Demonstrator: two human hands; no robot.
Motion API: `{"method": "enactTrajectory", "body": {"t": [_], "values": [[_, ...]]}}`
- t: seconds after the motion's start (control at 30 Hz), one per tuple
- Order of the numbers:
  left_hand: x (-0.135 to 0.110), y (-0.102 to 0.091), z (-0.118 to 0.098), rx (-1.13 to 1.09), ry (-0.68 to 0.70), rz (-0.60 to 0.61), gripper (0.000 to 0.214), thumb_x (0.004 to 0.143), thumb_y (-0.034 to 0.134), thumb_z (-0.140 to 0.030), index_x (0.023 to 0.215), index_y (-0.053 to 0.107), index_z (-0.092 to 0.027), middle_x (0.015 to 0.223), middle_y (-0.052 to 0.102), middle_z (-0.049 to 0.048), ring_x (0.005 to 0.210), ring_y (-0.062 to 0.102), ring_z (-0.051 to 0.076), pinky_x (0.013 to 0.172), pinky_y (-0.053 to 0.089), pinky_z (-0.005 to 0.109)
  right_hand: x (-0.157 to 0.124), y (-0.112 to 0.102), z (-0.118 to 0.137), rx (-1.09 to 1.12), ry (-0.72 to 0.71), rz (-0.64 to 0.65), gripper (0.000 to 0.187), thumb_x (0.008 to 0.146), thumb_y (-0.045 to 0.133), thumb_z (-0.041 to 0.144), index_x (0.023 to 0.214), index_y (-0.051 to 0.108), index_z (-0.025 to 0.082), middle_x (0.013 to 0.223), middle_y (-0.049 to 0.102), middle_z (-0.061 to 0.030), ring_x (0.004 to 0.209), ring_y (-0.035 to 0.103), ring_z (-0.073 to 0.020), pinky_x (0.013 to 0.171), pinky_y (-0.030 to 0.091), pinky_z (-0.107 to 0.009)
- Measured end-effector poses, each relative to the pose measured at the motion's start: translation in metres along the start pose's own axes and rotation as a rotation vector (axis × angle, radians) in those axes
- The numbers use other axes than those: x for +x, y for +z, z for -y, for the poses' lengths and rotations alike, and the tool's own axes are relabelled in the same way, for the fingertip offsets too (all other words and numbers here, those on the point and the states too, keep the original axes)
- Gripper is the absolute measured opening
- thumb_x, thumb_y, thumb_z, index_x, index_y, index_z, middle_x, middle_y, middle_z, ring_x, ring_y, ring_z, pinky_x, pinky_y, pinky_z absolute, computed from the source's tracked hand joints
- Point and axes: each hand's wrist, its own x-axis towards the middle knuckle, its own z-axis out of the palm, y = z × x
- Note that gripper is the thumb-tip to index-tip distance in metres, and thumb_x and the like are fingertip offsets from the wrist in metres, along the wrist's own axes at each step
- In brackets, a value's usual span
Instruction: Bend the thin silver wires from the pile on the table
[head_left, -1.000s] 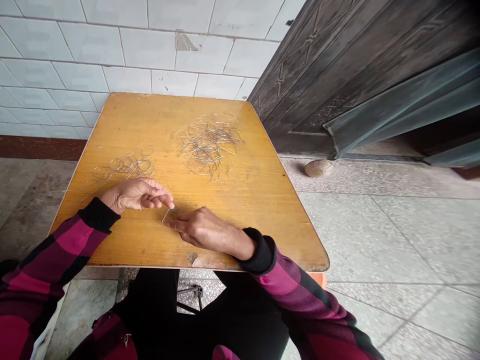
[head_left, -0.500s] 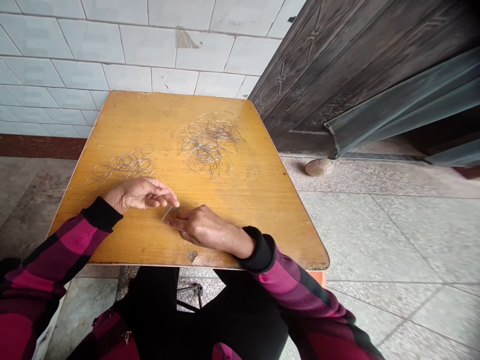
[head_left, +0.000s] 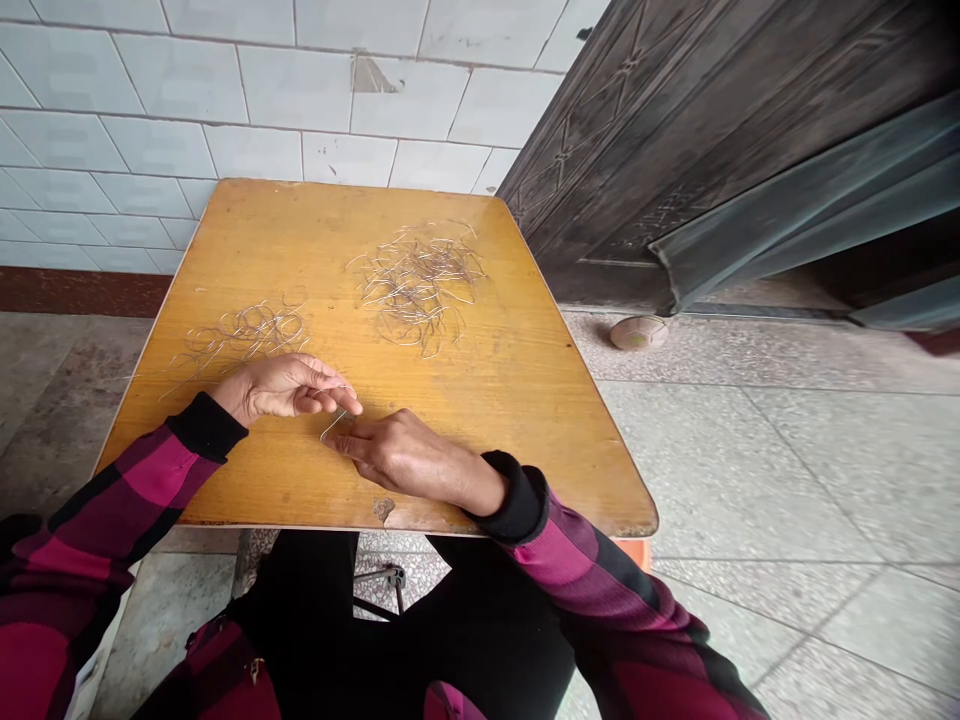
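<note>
Between my two hands runs a thin, bent metal wire (head_left: 332, 424), low over the near part of the wooden table (head_left: 525, 400). My left hand (head_left: 296, 387) pinches it, palm partly turned up, with the fingertips close together. Opposite, my right hand (head_left: 405, 453) grips the wire's bent end between thumb and curled fingers, knuckles up. Part of the wire is hidden by the fingers. Just beyond my left hand lies a loose pile of curled wires (head_left: 259, 325). A second tangle of wire pieces (head_left: 420, 285) lies farther back, right of the middle.
A white tiled wall (head_left: 292, 90) stands behind the table. To the right are a dark carved wooden door (head_left: 600, 180) with a grey-green cloth (head_left: 795, 220) and a roundish stone-like object (head_left: 638, 333) on the floor. My legs (head_left: 315, 620) are under the table's near edge.
Almost nothing differs. The hands keep their hold on the wire and have shifted only very slightly; both wire piles lie as before.
</note>
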Motion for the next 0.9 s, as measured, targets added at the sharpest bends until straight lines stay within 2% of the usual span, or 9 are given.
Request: {"method": "enactTrajectory", "body": {"t": [0.13, 0.3, 0.43, 0.53, 0.63, 0.7, 0.8, 0.9], "values": [[0.002, 0.001, 0.001, -0.025, -0.002, -0.005, 0.019, 0.089, 0.054, -0.006, 0.091, 0.073, -0.003, 0.094, 0.076, 0.0153, 0.057, 0.066, 0.006, 0.044, 0.046, 0.006, 0.001, 0.0, 0.0, -0.003, 0.002, 0.003, 0.038, 0.091, 0.043, 0.012, 0.124, 0.061, 0.015, 0.101, 0.07, -0.0096, 0.074, 0.06, -0.0138, 0.061, 0.041, -0.027], [0.001, 0.0, -0.001, -0.053, 0.019, -0.099, 0.024, 0.094, 0.049, -0.01, 0.089, 0.071, -0.002, 0.087, 0.076, 0.0157, 0.051, 0.063, 0.005, 0.042, 0.045, 0.006, 0.0, -0.001, 0.0, 0.025, 0.066, -0.02, 0.039, 0.091, 0.044, 0.013, 0.126, 0.062, 0.014, 0.096, 0.07, -0.0088, 0.067, 0.057, -0.0126, 0.059, 0.039, -0.027], [-0.003, -0.001, -0.006, -0.061, -0.005, -0.172, 0.038, 0.101, 0.041, -0.026, 0.087, 0.069, -0.004, 0.079, 0.074, 0.0136, 0.046, 0.06, 0.006, 0.04, 0.046, 0.01, -0.001, -0.001, -0.002, 0.091, 0.115, -0.053, 0.042, 0.09, 0.046, 0.011, 0.13, 0.06, 0.015, 0.094, 0.069, -0.0077, 0.066, 0.056, -0.0108, 0.061, 0.039, -0.026], [-0.006, -0.001, -0.009, -0.046, 0.038, -0.257, 0.044, 0.101, 0.039, -0.038, 0.086, 0.067, -0.007, 0.075, 0.073, 0.0113, 0.045, 0.059, 0.007, 0.04, 0.046, 0.013, -0.002, -0.002, -0.003, 0.116, 0.156, -0.082, 0.041, 0.091, 0.045, 0.012, 0.13, 0.06, 0.014, 0.091, 0.07, -0.0077, 0.065, 0.057, -0.0113, 0.062, 0.041, -0.026], [-0.008, 0.001, -0.007, -0.046, 0.141, -0.368, 0.038, 0.101, 0.041, -0.032, 0.084, 0.065, -0.008, 0.074, 0.071, 0.0099, 0.047, 0.058, 0.007, 0.042, 0.047, 0.014, -0.002, -0.004, -0.005, 0.145, 0.18, -0.124, 0.041, 0.091, 0.043, 0.012, 0.129, 0.06, 0.012, 0.093, 0.071, -0.0085, 0.067, 0.059, -0.0119, 0.064, 0.043, -0.026], [-0.009, 0.004, -0.003, -0.037, 0.21, -0.417, 0.027, 0.098, 0.047, -0.024, 0.083, 0.064, -0.009, 0.075, 0.07, 0.0091, 0.051, 0.06, 0.008, 0.045, 0.048, 0.015, -0.002, -0.004, -0.006, 0.16, 0.198, -0.162, 0.041, 0.091, 0.043, 0.011, 0.128, 0.061, 0.011, 0.088, 0.071, -0.0073, 0.066, 0.058, -0.0117, 0.065, 0.044, -0.025], [-0.011, 0.012, 0.002, 0.11, 0.224, -0.4, 0.008, 0.088, 0.06, -0.016, 0.086, 0.064, -0.01, 0.08, 0.07, 0.0075, 0.059, 0.064, 0.01, 0.049, 0.05, 0.018, -0.001, -0.005, -0.009, 0.209, 0.227, -0.207, 0.04, 0.09, 0.043, 0.011, 0.125, 0.063, 0.011, 0.086, 0.071, -0.0062, 0.065, 0.059, -0.0112, 0.067, 0.045, -0.025], [-0.015, 0.022, 0.003, 0.31, 0.158, -0.343, 0.009, 0.082, 0.066, -0.019, 0.087, 0.065, -0.011, 0.077, 0.069, 0.0046, 0.06, 0.065, 0.012, 0.052, 0.052, 0.022, -0.001, -0.006, -0.011, 0.279, 0.237, -0.23, 0.04, 0.088, 0.044, 0.01, 0.123, 0.064, 0.013, 0.092, 0.073, -0.0062, 0.07, 0.062, -0.011, 0.07, 0.046, -0.025]]}}
